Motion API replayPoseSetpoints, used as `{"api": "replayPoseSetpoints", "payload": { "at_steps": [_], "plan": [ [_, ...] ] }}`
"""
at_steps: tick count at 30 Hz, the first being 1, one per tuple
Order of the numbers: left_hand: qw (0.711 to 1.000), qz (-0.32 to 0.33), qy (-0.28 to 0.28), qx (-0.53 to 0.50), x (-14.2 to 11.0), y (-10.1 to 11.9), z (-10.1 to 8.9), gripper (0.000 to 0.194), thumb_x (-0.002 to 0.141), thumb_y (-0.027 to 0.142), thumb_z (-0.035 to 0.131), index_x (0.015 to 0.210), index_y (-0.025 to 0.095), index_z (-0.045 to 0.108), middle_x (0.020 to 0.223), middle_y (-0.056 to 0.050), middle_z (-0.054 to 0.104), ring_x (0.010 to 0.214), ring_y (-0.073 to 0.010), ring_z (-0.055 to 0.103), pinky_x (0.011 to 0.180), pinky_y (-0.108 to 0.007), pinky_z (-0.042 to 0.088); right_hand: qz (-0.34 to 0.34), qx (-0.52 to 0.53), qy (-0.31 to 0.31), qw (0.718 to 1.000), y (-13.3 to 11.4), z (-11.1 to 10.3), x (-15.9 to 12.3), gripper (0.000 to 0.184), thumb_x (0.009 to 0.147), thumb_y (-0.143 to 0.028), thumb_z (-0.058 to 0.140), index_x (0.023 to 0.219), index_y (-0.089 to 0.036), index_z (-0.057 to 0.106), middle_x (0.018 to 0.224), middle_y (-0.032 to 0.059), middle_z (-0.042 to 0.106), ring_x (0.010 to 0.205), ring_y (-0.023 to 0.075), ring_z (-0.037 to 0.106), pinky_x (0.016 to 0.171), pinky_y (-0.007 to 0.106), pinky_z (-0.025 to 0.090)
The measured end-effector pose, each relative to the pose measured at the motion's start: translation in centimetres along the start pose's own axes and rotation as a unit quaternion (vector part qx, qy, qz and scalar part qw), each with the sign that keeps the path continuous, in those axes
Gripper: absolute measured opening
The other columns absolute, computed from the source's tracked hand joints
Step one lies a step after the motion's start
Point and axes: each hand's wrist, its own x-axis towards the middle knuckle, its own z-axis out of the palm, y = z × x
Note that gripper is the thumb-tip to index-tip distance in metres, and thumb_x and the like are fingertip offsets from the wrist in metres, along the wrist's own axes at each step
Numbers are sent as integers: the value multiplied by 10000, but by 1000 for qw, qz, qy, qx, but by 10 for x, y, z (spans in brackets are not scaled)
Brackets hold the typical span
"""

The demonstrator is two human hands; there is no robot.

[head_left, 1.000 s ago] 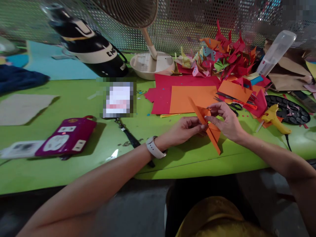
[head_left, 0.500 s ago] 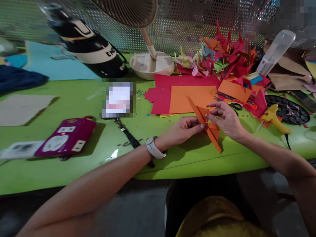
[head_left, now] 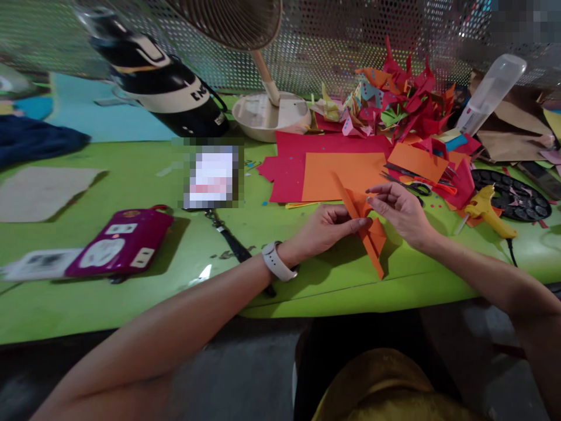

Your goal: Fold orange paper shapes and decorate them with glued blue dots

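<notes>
A folded piece of orange paper (head_left: 370, 242) with a long narrow strip along one side is held above the green table's front part. My left hand (head_left: 333, 229), with a white watch on the wrist, pinches it at the middle between thumb and fingers. At its upper right flap, my right hand (head_left: 402, 211) is closed, thumb and fingertips pressed together on the paper's edge. Just behind lie a flat orange sheet (head_left: 342, 175) and red sheets (head_left: 289, 153) under it. Black-handled scissors (head_left: 416, 186) rest beyond my right hand.
Folded paper figures (head_left: 409, 96) are heaped at the back. A yellow glue gun (head_left: 488, 211) and black palette (head_left: 526, 199) lie right. Leftward are a fan base (head_left: 245, 117), black bottle (head_left: 175, 96), badge with lanyard (head_left: 210, 178) and purple pouch (head_left: 120, 242).
The orange paper has turned slightly in my hands, its lower tip swinging left and its folds looking more spread. Both hands keep nearly the same place.
</notes>
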Motion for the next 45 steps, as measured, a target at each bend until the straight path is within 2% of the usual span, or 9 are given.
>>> {"api": "replayPoseSetpoints", "payload": {
  "at_steps": [4,8,10,15,20,24,30,35,45],
  "plan": [
    [1000,-5,-6,-21,0,2,0,295,771,444,747,711,159,699,721,-12,696,663,-127,593,645,-257,465,3,0,-24,1000,-4,-5,1,323,834,-515,657,847,-197,602,811,13,642,784,136,617,746,303,517],
    [998,2,-18,-58,1,0,0,299,740,456,773,792,165,730,762,-15,714,727,-143,619,725,-281,497,11,-22,-75,997,-6,-4,0,362,738,-514,760,774,-188,608,761,-3,626,721,125,581,697,288,485],
    [998,2,-19,-67,2,-1,-1,293,730,449,783,799,169,737,778,-15,721,747,-143,626,751,-285,503,9,-28,-75,997,-5,-3,0,366,703,-500,791,746,-189,605,744,-7,626,706,124,574,696,290,479],
    [998,-14,-13,-61,1,-1,0,297,734,449,780,835,172,747,844,-26,740,767,-144,637,768,-295,513,8,-11,-74,997,-1,-2,1,317,759,-482,744,742,-185,635,716,-10,633,680,117,565,686,288,466],
    [999,-29,-5,-40,0,2,0,337,744,485,759,845,164,733,867,-42,744,769,-151,638,752,-297,520,12,-8,-63,998,0,-3,1,287,753,-449,756,735,-184,649,699,-21,629,670,109,556,687,283,460],
    [999,-21,7,-27,0,3,0,348,729,500,762,812,165,718,803,-32,729,747,-153,631,735,-294,524,16,1,-52,999,1,-2,1,297,745,-464,759,739,-191,642,717,-20,630,689,113,561,693,284,468],
    [999,10,-2,-50,1,3,0,365,734,491,764,893,164,729,885,-52,743,871,-185,658,840,-343,528,32,-11,-58,998,0,-2,2,367,743,-532,741,726,-193,601,710,-22,611,667,109,547,649,275,467],
    [998,3,-3,-70,0,3,-1,361,734,470,774,904,156,731,893,-59,745,873,-190,665,841,-343,530,39,10,-85,996,0,-5,3,402,752,-579,716,753,-192,606,738,-5,624,708,124,576,693,291,480],
    [997,-19,2,-78,1,-3,-2,323,723,464,784,816,160,725,829,-46,739,744,-156,646,740,-309,539,-46,-98,-76,991,-2,-1,-2,353,855,-533,637,742,-207,564,699,-18,579,671,120,510,641,285,421]
  ]
}}
